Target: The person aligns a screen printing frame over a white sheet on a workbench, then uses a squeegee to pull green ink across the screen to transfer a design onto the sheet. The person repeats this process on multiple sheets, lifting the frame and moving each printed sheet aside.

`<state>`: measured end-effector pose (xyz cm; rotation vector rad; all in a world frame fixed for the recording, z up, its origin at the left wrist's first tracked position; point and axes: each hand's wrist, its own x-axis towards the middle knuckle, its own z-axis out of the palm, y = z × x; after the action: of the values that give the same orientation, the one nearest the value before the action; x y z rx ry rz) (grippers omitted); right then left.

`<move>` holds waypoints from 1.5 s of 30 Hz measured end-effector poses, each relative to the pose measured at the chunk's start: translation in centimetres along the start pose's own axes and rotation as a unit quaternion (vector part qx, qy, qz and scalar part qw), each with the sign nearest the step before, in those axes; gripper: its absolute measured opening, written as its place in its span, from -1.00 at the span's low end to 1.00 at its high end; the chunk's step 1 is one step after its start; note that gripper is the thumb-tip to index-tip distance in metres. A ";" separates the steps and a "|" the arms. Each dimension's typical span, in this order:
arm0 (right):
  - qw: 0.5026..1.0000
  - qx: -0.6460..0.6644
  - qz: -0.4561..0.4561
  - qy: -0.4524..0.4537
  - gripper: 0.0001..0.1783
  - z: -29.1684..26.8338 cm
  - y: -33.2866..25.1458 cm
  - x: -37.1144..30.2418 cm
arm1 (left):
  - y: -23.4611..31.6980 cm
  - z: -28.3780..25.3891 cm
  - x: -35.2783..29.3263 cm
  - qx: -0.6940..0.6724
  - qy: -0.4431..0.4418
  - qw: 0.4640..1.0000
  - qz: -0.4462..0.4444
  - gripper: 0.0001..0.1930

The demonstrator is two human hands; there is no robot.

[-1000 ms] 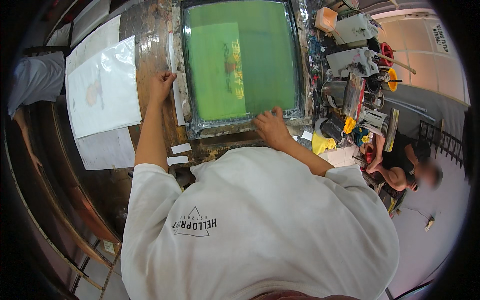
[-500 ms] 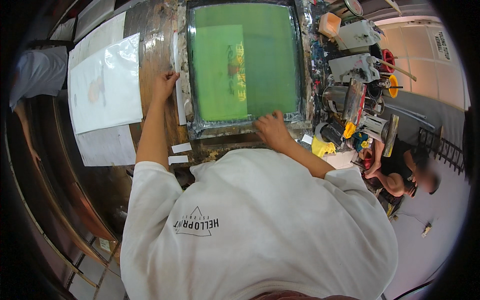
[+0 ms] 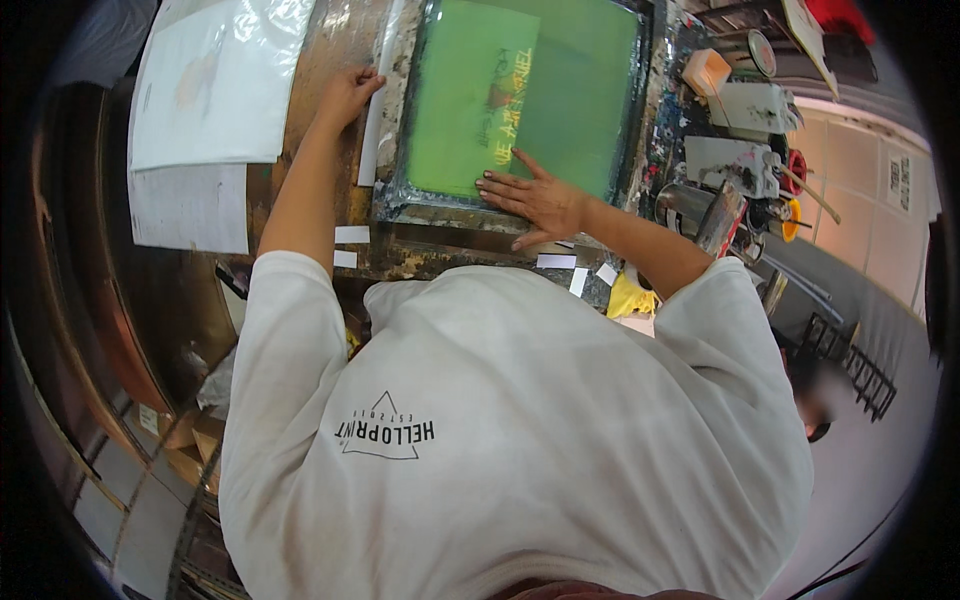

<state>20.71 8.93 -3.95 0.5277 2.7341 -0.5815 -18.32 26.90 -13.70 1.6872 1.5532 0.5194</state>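
Some white sheets lie stacked leftmost. My left hand bunches its fingers at a long white strip; whether they grip, I cannot tell. Rightward, the green screen lies flat, lettering already showing; my right hand spreads over its near edge. What remains is unclear.

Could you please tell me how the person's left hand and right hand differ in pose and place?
The left hand is curled, while the right hand is opened out with its fingers spread. The left hand is at the long white strip, left of the green printing screen; the right hand lies over that screen's near edge. Both hands are bare.
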 end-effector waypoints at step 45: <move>0.994 -0.010 0.008 0.111 0.27 -2.9 13.1 -0.8 | 0.2 -0.1 -0.8 -0.062 0.002 0.998 -0.005 -0.67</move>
<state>26.16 21.13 -5.47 0.6456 2.9377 -0.5191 -18.43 26.14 -13.35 1.5836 1.5002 0.6025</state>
